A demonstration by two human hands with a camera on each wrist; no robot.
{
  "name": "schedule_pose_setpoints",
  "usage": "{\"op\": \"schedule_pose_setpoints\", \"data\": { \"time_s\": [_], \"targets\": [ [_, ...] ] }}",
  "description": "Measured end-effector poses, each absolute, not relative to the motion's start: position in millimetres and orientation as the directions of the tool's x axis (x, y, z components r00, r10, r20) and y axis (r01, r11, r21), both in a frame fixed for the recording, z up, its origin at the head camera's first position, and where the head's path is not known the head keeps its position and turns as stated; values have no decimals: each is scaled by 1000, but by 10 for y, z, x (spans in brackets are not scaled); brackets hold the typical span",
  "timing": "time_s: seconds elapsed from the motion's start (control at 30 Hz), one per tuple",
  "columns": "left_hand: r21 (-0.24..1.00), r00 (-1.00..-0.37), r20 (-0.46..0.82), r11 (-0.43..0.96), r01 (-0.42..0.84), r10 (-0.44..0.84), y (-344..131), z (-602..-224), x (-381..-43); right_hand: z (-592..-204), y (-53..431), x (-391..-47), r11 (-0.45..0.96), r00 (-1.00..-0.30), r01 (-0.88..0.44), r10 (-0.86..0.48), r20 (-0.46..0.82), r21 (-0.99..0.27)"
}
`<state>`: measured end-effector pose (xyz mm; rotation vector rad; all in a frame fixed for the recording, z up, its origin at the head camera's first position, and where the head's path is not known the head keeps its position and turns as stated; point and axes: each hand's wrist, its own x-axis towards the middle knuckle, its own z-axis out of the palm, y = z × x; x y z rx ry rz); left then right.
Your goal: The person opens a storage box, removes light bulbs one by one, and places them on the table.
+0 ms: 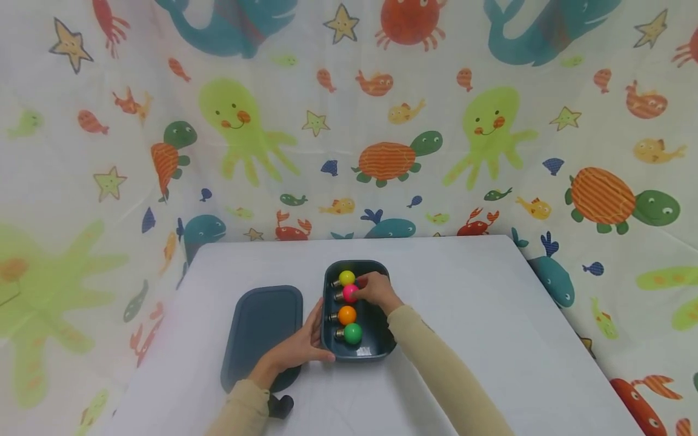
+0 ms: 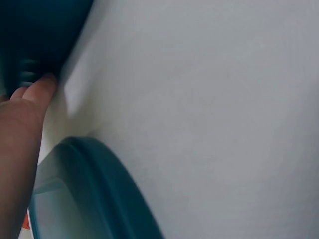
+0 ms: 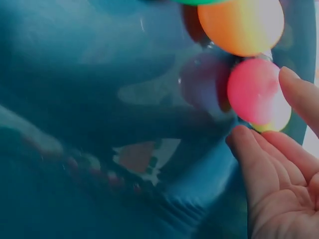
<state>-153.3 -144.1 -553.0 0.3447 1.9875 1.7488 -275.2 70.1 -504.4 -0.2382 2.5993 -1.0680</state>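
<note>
A dark blue-green plastic container [image 1: 376, 333] holds a row of toy light bulbs: a yellow bulb [image 1: 346, 278], a pink bulb [image 1: 350, 293], an orange bulb [image 1: 347, 315] and a green bulb [image 1: 352, 333]. My right hand [image 1: 376, 289] reaches over the far end. In the right wrist view, its thumb [image 3: 296, 92] is at the edge of the pink bulb [image 3: 254, 92], with the other fingers spread below and apart from the thumb. My left hand [image 1: 300, 345] rests against the container's left side, fingers extended, thumb at the near corner. Its fingertips are partly hidden in the left wrist view.
A matching flat lid [image 1: 267, 327] lies on the white table [image 1: 463, 290], left of the container and partly under the left forearm. A small black object [image 1: 280, 406] shows by the left sleeve. A curtain with sea animals [image 1: 338, 151] hangs behind.
</note>
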Motion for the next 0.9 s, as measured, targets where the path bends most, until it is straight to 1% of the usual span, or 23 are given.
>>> {"op": "schedule_pose_setpoints", "data": {
  "time_s": [0.3,0.63,0.9],
  "targets": [
    [979,-862,-183,169,-115,472,-1408,-5522,-1470,-5087,678,-2653,702,-941,-12,-248,-229,-712],
    [978,-865,-187,171,-120,465,-1399,-5538,-1456,-5102,675,-2636,691,-942,6,-238,-235,-723],
    [973,-868,-203,195,-126,454,-1410,-5550,-1452,-5097,698,-2667,686,-952,-35,-244,-184,-726]
  ]
}}
